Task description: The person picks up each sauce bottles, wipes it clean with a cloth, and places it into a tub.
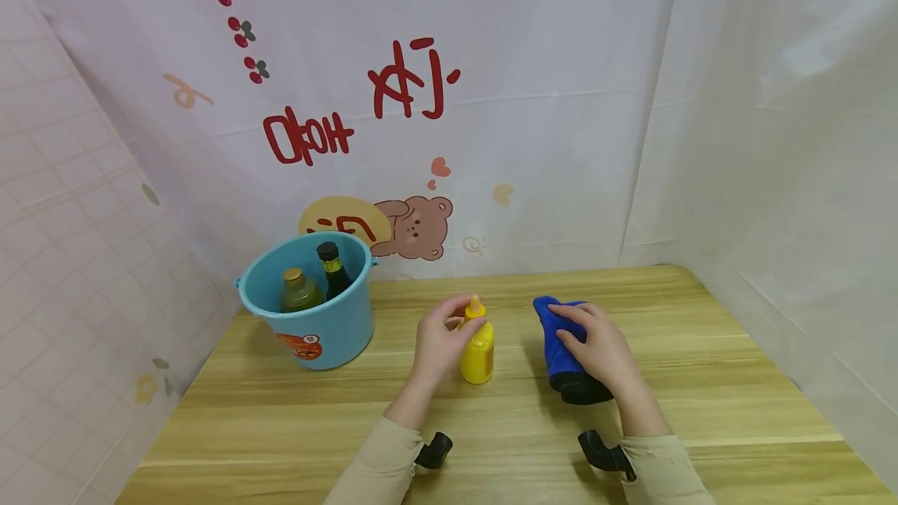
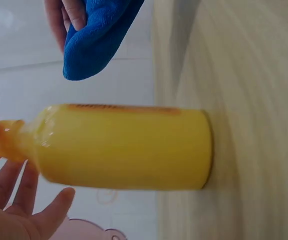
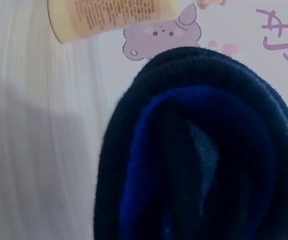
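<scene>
Beige sleeves [image 1: 382,460], left grip [image 1: 440,340] pinching glossy yellow bottle [image 1: 478,358], right grip [image 1: 603,343] clasping rolled plush cloth [image 1: 556,351]

Left hand [image 1: 440,336]: thumb and index finger bent toward each other in a grip, other fingers fanned. Right hand [image 1: 601,343]: back uppermost, fingers bent, thumb set apart, likewise gripping. Left forearm [image 1: 379,462], right forearm [image 1: 665,470]: beige-sleeved, both extended forward, well apart.

Upright on the table [image 1: 295,427], a yellow bottle [image 1: 478,358] with narrow neck, printed label at three o'clock. Apart from it, at three o'clock, a loosely rolled blue cloth [image 1: 557,353], black-edged open end toward six.
</scene>
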`<state>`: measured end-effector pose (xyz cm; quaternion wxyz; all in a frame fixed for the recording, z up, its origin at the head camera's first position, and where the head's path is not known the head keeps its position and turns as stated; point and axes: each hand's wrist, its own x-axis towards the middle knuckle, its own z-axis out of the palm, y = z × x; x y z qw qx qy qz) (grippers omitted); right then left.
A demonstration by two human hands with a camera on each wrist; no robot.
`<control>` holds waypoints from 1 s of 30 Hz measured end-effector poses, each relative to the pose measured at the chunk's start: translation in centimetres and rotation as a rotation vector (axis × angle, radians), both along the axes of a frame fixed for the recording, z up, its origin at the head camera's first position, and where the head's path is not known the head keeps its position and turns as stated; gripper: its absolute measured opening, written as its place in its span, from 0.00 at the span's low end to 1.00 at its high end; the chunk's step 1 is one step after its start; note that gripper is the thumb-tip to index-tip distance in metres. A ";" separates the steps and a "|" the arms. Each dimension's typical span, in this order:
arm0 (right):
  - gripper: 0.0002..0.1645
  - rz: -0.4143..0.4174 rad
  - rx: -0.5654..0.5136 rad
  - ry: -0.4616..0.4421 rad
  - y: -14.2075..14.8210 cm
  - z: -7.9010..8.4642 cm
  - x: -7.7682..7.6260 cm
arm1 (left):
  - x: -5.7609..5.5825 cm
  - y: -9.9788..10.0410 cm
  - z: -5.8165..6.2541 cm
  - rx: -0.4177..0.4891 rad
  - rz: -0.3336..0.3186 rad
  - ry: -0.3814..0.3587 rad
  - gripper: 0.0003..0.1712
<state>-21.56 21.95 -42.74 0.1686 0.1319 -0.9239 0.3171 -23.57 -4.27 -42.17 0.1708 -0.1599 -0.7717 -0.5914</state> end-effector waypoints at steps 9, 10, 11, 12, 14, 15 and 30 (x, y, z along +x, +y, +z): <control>0.26 0.041 -0.053 0.112 -1.7 0.7 0.3 | 0.2 -0.8 1.2 -0.098 -0.014 -0.030 0.18; 0.26 0.045 -0.058 0.125 -1.9 0.8 0.3 | 0.2 -0.8 1.2 -0.102 -0.013 -0.027 0.17; 0.26 0.051 -0.063 0.137 -2.1 0.9 0.4 | 0.2 -0.8 1.2 -0.105 -0.011 -0.022 0.17; 0.26 0.055 -0.066 0.150 -2.4 1.0 0.5 | 0.2 -0.8 1.2 -0.109 -0.009 -0.013 0.15; 0.26 0.068 -0.078 0.175 -2.8 1.1 0.7 | 0.3 -0.8 1.2 -0.110 -0.004 0.000 0.13; 0.26 0.073 -0.084 0.185 -3.1 1.2 0.7 | 0.3 -0.8 1.1 -0.112 0.001 0.004 0.13; 0.26 0.116 -0.175 0.220 -6.8 2.0 0.6 | -0.2 -0.6 0.6 -0.122 -0.030 -0.014 0.13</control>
